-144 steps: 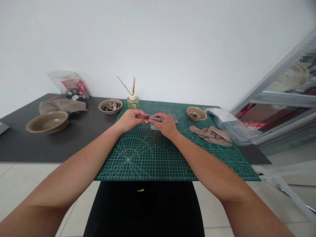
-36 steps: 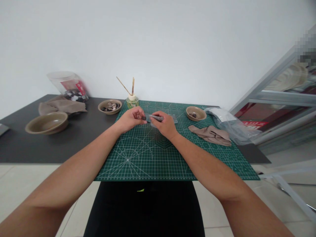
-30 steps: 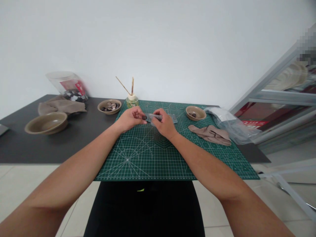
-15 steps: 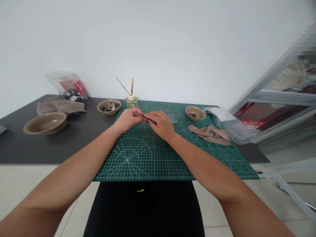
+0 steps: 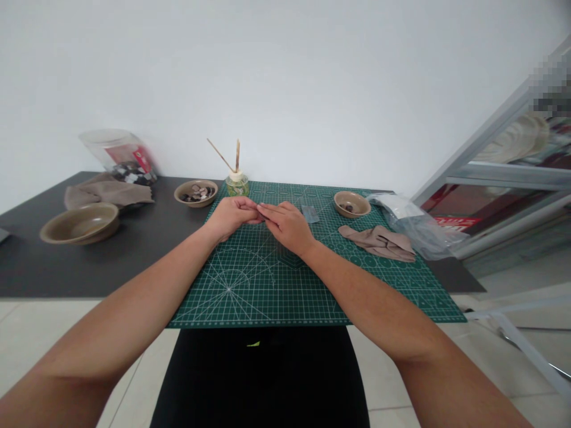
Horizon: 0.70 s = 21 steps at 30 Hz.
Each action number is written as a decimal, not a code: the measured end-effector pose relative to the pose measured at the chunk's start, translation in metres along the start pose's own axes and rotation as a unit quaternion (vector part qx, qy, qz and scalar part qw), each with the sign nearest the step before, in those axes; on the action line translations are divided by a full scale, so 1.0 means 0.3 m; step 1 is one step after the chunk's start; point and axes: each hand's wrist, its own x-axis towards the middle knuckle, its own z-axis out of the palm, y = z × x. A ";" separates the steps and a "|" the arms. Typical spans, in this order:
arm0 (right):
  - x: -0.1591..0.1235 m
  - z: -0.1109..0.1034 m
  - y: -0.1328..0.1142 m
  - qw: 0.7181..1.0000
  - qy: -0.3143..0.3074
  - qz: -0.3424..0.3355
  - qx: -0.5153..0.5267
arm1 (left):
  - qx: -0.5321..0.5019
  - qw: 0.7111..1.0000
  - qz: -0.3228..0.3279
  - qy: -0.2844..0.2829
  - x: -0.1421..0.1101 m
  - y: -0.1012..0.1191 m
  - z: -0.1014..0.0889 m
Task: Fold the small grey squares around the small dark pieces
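Over the green cutting mat (image 5: 250, 297), my left hand (image 5: 231, 218) and my right hand (image 5: 289, 226) meet at the fingertips. Both are closed around a small dark flat piece (image 5: 263, 217), mostly hidden by the fingers, so its exact kind does not show. Just right of my right hand lies a small clear bluish packet (image 5: 310, 214). Behind my left hand stands a glass jar with a white cap (image 5: 237, 183) and two thin sticks rising from it.
A bowl of dark and pale pieces (image 5: 196, 194) stands left, beyond a larger bowl (image 5: 80, 223), a brown cloth (image 5: 107, 191) and a clear tub (image 5: 116, 157). At right are a small bowl (image 5: 352, 204), another cloth (image 5: 379, 242), a plastic bag (image 5: 414, 229) and a metal-framed cabinet (image 5: 486, 172).
My right fingers have shifted slightly over the dark piece, hiding more of it. The rest of the scene is almost the same, with a tiny shift of the view.
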 end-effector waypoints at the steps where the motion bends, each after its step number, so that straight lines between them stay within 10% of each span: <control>1: 0.000 -0.001 -0.002 1.000 -0.004 0.001 -0.004 | 0.022 1.000 0.014 -0.004 -0.001 0.003 -0.001; 21: 0.002 -0.026 -0.028 0.998 -0.030 0.043 -0.042 | 0.087 0.995 0.040 -0.012 -0.001 0.005 -0.015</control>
